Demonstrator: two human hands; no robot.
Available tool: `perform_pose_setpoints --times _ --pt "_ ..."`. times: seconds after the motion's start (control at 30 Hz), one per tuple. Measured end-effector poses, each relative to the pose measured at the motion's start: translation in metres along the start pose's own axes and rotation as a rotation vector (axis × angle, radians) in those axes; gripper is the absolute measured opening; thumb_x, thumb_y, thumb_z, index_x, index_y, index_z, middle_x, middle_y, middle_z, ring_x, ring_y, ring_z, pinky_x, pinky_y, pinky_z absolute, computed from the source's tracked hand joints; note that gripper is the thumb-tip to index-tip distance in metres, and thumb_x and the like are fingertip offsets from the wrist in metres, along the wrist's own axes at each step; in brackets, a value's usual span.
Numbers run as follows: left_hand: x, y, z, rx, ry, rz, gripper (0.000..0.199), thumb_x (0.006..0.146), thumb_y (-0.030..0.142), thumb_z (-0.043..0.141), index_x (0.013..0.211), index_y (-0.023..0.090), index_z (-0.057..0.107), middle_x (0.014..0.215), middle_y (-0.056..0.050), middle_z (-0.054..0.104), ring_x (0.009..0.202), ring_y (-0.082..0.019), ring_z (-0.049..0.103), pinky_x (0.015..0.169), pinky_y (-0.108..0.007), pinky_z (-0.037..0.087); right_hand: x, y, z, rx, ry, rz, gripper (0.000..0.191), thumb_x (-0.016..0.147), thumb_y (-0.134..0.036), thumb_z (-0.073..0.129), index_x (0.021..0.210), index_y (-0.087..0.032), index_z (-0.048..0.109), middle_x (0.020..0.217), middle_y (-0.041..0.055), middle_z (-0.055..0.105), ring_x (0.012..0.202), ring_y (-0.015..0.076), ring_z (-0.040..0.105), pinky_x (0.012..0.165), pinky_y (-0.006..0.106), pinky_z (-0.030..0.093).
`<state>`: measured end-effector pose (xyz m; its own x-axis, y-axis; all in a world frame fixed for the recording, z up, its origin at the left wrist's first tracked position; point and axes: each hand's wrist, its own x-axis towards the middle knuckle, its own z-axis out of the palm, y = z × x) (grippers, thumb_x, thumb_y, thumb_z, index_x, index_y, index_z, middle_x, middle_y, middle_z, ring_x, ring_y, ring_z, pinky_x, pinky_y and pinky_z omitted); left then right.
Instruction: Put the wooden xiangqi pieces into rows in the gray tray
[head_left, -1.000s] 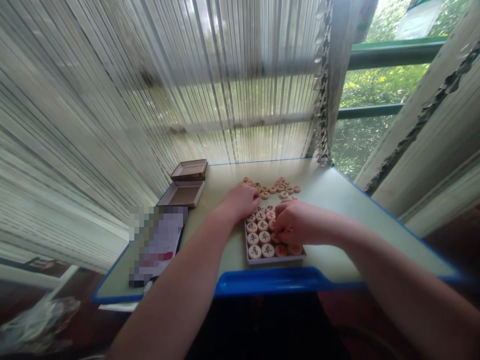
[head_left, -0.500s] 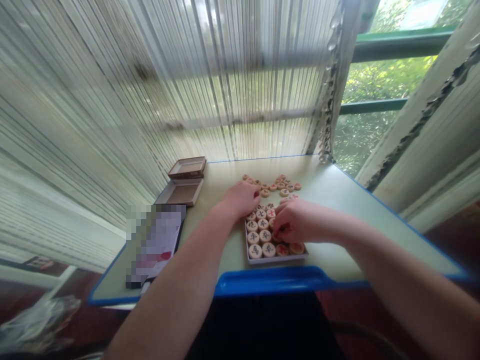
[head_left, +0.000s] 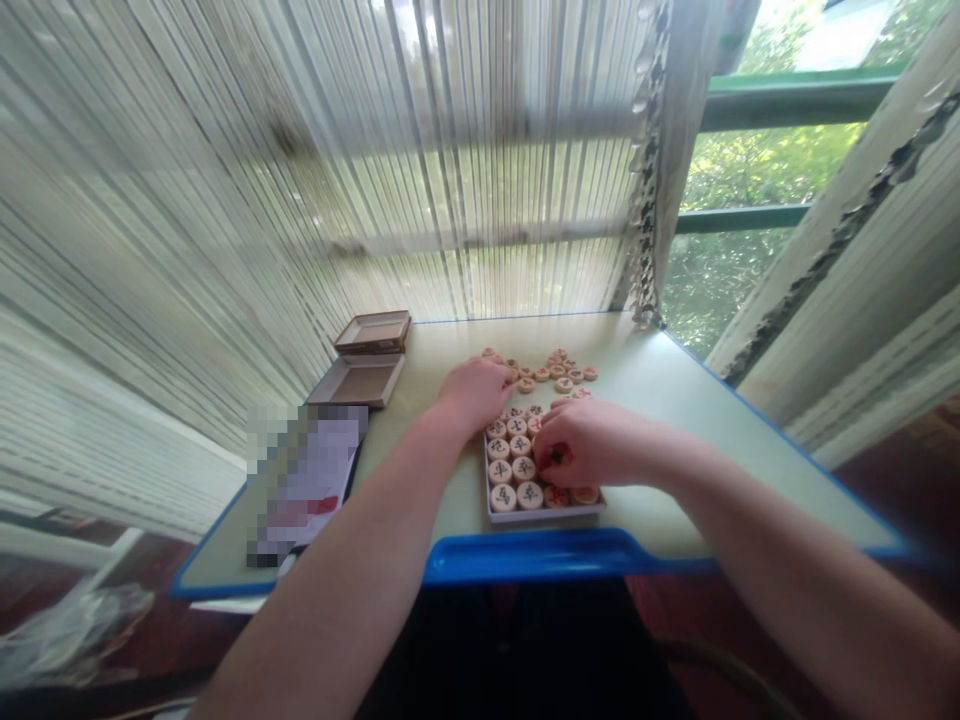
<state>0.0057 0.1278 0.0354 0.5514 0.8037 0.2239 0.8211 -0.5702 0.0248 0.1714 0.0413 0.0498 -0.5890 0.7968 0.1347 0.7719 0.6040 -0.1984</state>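
Boxed pieces (head_left: pixel 523 468) lie under the right hand's (head_left: pixel 581 438) fingers (head_left: pixel 549 462), loose pieces (head_left: pixel 556 372) beside the left hand's (head_left: pixel 478 392), both curled, holds unclear.

Discs (head_left: pixel 524 469) in tray (head_left: pixel 540 514), boxes (head_left: pixel 364 382) behind apparent tablet (head_left: pixel 319 480)

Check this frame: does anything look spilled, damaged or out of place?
The flat, pale-purple, dark-edged rectangular object at the left looks odd: blocky pixelation hides its details. Loose round wooden pieces lie scattered beyond the shallow, whitish rectangular box, unlike the neat rows inside. No damage shows.

Pale curtains (head_left: pixel 420 180) hang beside green window bars (head_left: pixel 795 104).
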Motion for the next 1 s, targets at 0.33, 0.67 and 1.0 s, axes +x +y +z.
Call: perform_pose_setpoints --times 0.33,0.67,1.0 --pt "0.003 -0.007 0.003 -0.064 0.03 -0.094 0.032 0.084 0.031 0.04 0.1 0.024 0.067 0.099 -0.004 0.066 0.094 -0.019 0.057 0.085 -0.029 0.043 -0.001 -0.001 -0.006 0.056 -0.066 -0.085 0.009 0.068 -0.023 0.06 0.066 -0.023 0.068 0.061 0.0001 0.063 0.064 0.0138 0.053 0.06 0.023 0.036" --pt "0.006 -0.019 0.009 -0.154 -0.005 -0.168 0.037 0.074 0.051 0.052 0.098 0.028 0.069 0.098 -0.005 0.061 0.088 -0.019 0.057 0.082 -0.03 0.045 0.019 0.033 0.001 -0.014 0.393 0.29 0.034 0.083 -0.042 0.044 0.076 -0.019 0.069 0.072 0.0061 0.065 0.076 0.0197 0.053 0.059 0.028 0.037" --pt "0.008 -0.014 0.008 -0.189 0.023 -0.116 0.023 0.069 0.036 0.061 0.087 0.024 0.07 0.096 -0.006 0.062 0.1 -0.025 0.051 0.089 -0.036 0.041 0.019 0.042 0.002 0.023 0.529 0.385 0.033 0.084 -0.039 0.044 0.079 -0.019 0.069 0.074 0.0062 0.066 0.077 0.0217 0.052 0.06 0.031 0.038"
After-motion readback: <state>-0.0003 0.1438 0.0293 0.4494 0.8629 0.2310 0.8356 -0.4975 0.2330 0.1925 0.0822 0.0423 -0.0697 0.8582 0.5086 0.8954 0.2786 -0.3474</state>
